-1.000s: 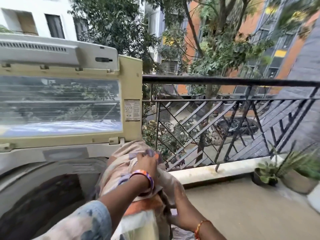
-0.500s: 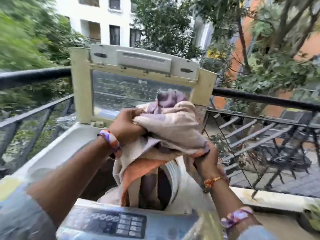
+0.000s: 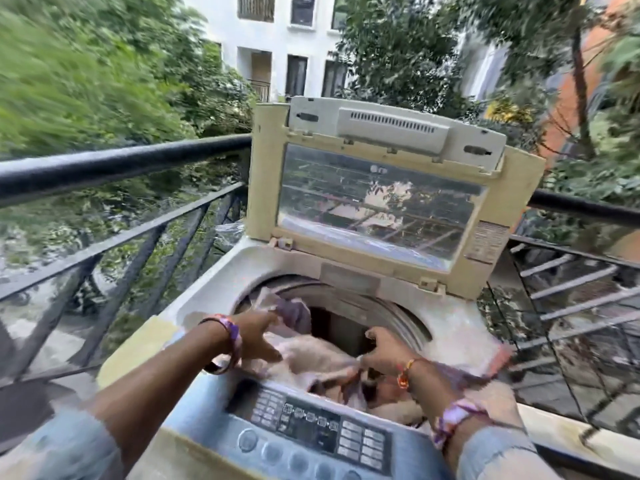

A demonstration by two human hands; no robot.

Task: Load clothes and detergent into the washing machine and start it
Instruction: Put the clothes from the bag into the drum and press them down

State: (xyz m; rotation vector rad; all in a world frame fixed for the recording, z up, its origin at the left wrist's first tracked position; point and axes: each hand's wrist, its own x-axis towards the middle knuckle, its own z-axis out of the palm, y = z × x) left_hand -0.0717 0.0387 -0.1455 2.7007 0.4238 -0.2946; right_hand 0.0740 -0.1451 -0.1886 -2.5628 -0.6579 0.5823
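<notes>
**Both hands in the drum opening with the laundry**

A cream and grey top-loading washing machine (image 3: 214, 299) stands on a balcony against a black metal railing (image 3: 121, 161). Its yellowed plastic lid with a clear window (image 3: 377, 209) is raised upright at the back, leaving the round drum opening (image 3: 349, 317) exposed.

A bundle of pale pink, beige and lilac cloth (image 3: 311, 358) lies in the near part of the opening, spilling toward the front edge just behind the grey control panel with rows of buttons (image 3: 311, 431). A lilac fold of it rises at the left side of the opening.

The left hand (image 3: 259, 336) reaches in from the left, its fingers at that lilac fold; motion blur hides whether this grip is closed on the cloth or only touching it. A multicoloured woven wristband (image 3: 232, 336) circles the left wrist.

The right hand (image 3: 384, 351) rests on the bundle at the right, fingers curled, and its grip pinches a ridge of the pale cloth below the palm. An orange thread bracelet (image 3: 403, 374) sits on the right wrist.

Both forearms emerge from light blue denim sleeves (image 3: 69, 448). Trees and a white building fill the background beyond the railing.
</notes>
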